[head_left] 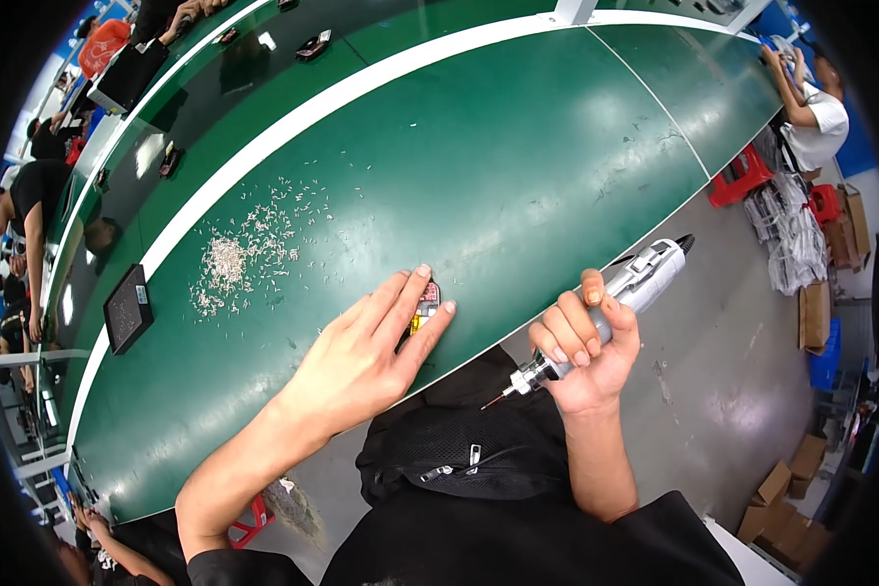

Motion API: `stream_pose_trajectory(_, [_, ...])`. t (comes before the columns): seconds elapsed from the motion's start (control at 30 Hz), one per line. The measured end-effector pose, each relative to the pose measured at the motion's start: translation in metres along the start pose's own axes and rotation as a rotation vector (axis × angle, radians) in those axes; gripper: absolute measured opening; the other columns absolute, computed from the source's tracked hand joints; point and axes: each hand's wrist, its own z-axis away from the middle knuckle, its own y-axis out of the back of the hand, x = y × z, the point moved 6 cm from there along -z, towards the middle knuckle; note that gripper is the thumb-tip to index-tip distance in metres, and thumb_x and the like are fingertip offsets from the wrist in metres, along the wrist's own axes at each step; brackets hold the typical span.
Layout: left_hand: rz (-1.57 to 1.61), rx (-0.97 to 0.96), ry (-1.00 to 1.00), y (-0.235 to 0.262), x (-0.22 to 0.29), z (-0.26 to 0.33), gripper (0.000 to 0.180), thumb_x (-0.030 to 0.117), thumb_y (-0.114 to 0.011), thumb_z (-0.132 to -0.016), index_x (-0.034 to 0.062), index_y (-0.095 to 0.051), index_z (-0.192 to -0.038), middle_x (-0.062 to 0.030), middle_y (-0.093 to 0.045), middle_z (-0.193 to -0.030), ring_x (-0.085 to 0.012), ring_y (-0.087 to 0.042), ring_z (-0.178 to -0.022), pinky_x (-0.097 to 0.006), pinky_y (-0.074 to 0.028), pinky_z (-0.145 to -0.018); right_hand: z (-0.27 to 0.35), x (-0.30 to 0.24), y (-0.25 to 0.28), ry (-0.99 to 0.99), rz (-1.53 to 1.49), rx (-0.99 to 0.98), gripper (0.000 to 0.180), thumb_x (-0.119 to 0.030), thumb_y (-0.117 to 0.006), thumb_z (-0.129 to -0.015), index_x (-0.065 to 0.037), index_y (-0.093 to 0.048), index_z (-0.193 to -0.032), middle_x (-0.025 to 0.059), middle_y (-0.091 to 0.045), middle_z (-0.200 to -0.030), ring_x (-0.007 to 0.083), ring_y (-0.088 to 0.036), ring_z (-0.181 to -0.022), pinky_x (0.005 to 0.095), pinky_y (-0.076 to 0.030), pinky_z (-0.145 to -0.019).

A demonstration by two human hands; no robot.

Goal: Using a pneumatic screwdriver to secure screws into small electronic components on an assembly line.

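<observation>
My left hand [366, 352] lies flat on the green table [518, 166], its fingers spread over a small part with red and yellow on it [426, 301] near the front edge. My right hand [588, 352] is wrapped around a grey electric screwdriver [627, 293], held off the table's front edge. The tool's thin bit [498, 398] points down and to the left, above my dark lap. The bit is apart from the small part.
A heap of small silvery screws [234, 259] is scattered left of my hand. A black tray [127, 308] lies at the table's left edge. Other people work at the left and at the far right. Red stools, bags and cardboard boxes stand on the floor at right.
</observation>
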Motion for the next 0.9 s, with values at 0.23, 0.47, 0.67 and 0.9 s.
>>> stream_pose_trajectory(0.23, [0.203, 0.17, 0.116, 0.006, -0.006, 0.001, 0.038, -0.007, -0.067, -0.068, -0.0058, -0.059, -0.106, -0.0199, -0.061, -0.109, -0.0344, -0.061, -0.096, -0.039, -0.054, -0.078, 0.003, 0.02, -0.003, -0.07, -0.009, -0.022, 0.011, -0.018, -0.047, -0.092, -0.008, -0.052, -0.091, -0.0027, -0.038, -0.051, 0.0085, -0.038, -0.045, 0.0271, -0.037, -0.053])
stream_pose_trajectory(0.47, [0.305, 0.183, 0.305, 0.009, -0.009, -0.006, 0.031, -0.006, -0.067, -0.069, -0.0027, -0.058, -0.098, -0.0131, -0.062, -0.097, -0.0305, -0.061, -0.085, -0.037, -0.052, -0.071, 0.007, 0.042, -0.015, -0.147, 0.001, -0.042, 0.012, -0.02, -0.047, -0.092, -0.008, -0.051, -0.092, -0.0025, -0.038, -0.051, 0.0096, -0.04, -0.045, 0.0278, -0.038, -0.053])
stream_pose_trajectory(0.67, [0.227, 0.163, 0.319, 0.002, 0.001, -0.004, 0.031, -0.005, -0.068, -0.067, -0.0026, -0.06, -0.096, -0.0126, -0.062, -0.096, -0.0297, -0.061, -0.088, -0.037, -0.052, -0.07, 0.014, 0.064, -0.015, -0.197, 0.03, -0.014, 0.008, -0.016, -0.048, -0.091, -0.01, -0.052, -0.093, -0.0001, -0.038, -0.053, 0.0123, -0.04, -0.047, 0.0289, -0.037, -0.053])
stream_pose_trajectory(0.9, [0.055, 0.224, 0.135, -0.005, 0.021, -0.004, 0.026, 0.0, -0.064, -0.065, -0.0091, -0.063, -0.089, -0.0194, -0.063, -0.098, -0.0263, -0.062, -0.088, -0.029, -0.056, -0.064, 0.023, 0.073, -0.008, -0.2, 0.112, 0.155, 0.01, -0.016, -0.05, -0.09, -0.006, -0.05, -0.093, 0.0012, -0.041, -0.054, 0.0139, -0.045, -0.049, 0.0305, -0.039, -0.054])
